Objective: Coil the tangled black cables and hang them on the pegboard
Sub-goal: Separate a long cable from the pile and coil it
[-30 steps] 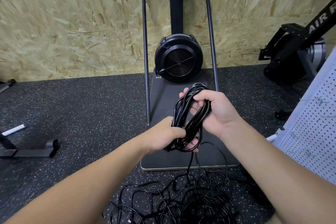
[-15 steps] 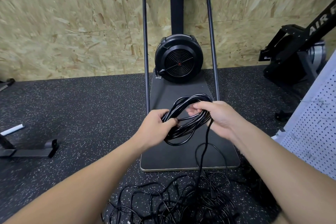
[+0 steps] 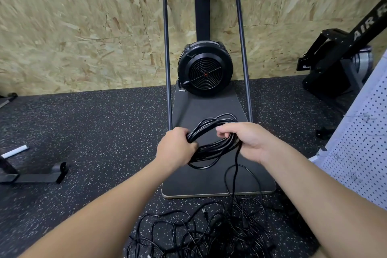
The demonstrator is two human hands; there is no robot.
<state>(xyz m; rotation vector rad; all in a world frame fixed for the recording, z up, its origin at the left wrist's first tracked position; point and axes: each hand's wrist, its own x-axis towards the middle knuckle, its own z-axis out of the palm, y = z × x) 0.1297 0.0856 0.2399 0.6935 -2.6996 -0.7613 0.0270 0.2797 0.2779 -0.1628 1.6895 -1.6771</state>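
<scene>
Both hands are gripping a coil of black cable (image 3: 211, 144) held in the air over the dark base board (image 3: 209, 182) of a fan-wheel exercise machine (image 3: 205, 71): the left hand (image 3: 176, 147) is closing its fingers round the left side of the loops, and the right hand (image 3: 247, 140) is curling its fingers over the right side, thumb and fingertips pinching the strands. Largest in view, a chipboard wall (image 3: 83, 27) is filling the upper half and a black speckled rubber floor (image 3: 94, 132) is spreading below it. The machine is standing upright against the wall, its tubular frame (image 3: 165, 48) rising on both sides of the round fan housing. At the right edge a white pegboard (image 3: 364, 148) is leaning into view, with another black machine (image 3: 345, 56) beyond it. At the left, a low black metal foot (image 3: 37, 176) is lying on the floor. Near the bottom centre, a tangled pile of black cables (image 3: 199, 234) is lying on the floor just in front of the board. One loose strand (image 3: 235, 174) is hanging from the coil, beside the right hand, down into that pile.
</scene>
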